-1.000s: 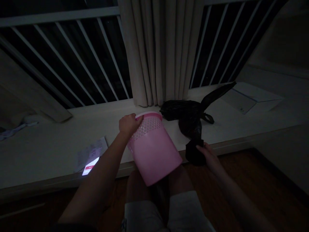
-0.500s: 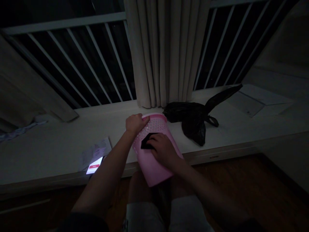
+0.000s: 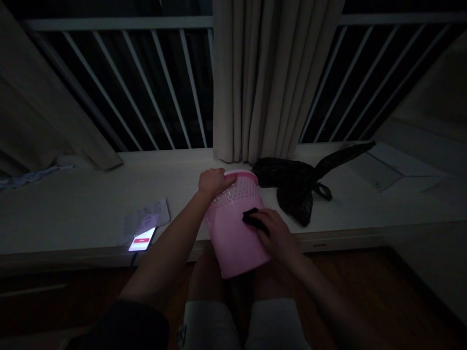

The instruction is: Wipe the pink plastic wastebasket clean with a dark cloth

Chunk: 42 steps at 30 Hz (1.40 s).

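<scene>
A pink plastic bin (image 3: 229, 233) with a perforated band near its rim leans tilted over my knees, its mouth toward the white window ledge (image 3: 80, 204). My left hand (image 3: 213, 182) is closed on the bin's rim. My right hand (image 3: 275, 233) presses a small folded black piece (image 3: 251, 217), likely a bag or cloth, against the bin's right side. A larger black plastic bag (image 3: 292, 182) lies on the ledge just right of the bin.
A lit phone (image 3: 141, 240) lies on papers (image 3: 148, 221) at the ledge's front edge, left of my arm. Curtains (image 3: 266, 82) hang behind the bin before barred dark windows. More papers (image 3: 386, 167) sit at far right. Dark wooden floor lies below.
My right hand came from the ledge's edge with the black piece onto the bin, then slid it from the bin's left-middle to its right side. The left hand kept its hold on the rim.
</scene>
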Tool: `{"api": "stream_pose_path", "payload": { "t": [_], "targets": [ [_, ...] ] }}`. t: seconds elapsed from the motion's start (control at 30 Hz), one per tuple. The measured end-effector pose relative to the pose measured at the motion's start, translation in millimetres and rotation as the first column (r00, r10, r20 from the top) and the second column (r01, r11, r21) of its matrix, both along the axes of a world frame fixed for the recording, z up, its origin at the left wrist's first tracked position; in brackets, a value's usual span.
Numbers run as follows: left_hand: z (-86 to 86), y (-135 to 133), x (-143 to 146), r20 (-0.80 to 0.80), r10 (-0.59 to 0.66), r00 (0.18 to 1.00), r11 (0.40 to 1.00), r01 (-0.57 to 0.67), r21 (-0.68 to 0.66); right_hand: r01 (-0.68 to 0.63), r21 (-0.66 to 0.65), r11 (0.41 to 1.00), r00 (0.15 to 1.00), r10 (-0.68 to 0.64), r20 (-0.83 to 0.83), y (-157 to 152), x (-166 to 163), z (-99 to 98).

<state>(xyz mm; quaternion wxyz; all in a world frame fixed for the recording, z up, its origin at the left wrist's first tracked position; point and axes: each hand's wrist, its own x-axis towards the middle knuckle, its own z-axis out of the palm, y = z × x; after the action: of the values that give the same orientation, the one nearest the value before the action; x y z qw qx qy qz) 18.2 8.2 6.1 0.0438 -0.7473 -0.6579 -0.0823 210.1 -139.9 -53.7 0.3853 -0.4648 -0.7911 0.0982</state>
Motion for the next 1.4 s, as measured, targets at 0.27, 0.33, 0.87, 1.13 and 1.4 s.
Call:
{"api": "stream_pose_path", "payload": {
  "t": [0.27, 0.33, 0.87, 1.13, 1.4],
  "targets": [
    [1.4, 3.5, 0.7, -0.027, -0.018, 0.999, 1.0, 0.017, -0.02, -0.138, -0.037, 0.99, 0.952, 0.143, 0.269, 24.6, -51.4, 19.3],
    [1.2, 4.5, 1.0, -0.024, -0.026, 0.999, 0.999, 0.026, -0.023, -0.218, -0.061, 0.974, 0.918, 0.226, 0.327, -1.5, -57.8, 10.2],
    [-1.7, 5.8, -7.1, 0.021, -0.056, 0.998, 0.998, 0.056, -0.018, 0.124, -0.315, 0.941, 0.911, -0.234, -0.34, -56.6, 50.0, -42.6],
    [-9.4, -5.5, -34.0, 0.021, -0.004, 1.0, 0.999, 0.003, 0.033, 0.126, -0.407, 0.905, 0.754, -0.354, -0.554, -14.5, 46.2, -61.7],
    [-9.3, -8.9, -42.0, 0.005, 0.013, 1.0, 0.999, -0.013, 0.033, 0.084, -0.276, 0.957, 0.796, -0.231, -0.559, 52.5, 3.5, -29.0]
  ]
}}
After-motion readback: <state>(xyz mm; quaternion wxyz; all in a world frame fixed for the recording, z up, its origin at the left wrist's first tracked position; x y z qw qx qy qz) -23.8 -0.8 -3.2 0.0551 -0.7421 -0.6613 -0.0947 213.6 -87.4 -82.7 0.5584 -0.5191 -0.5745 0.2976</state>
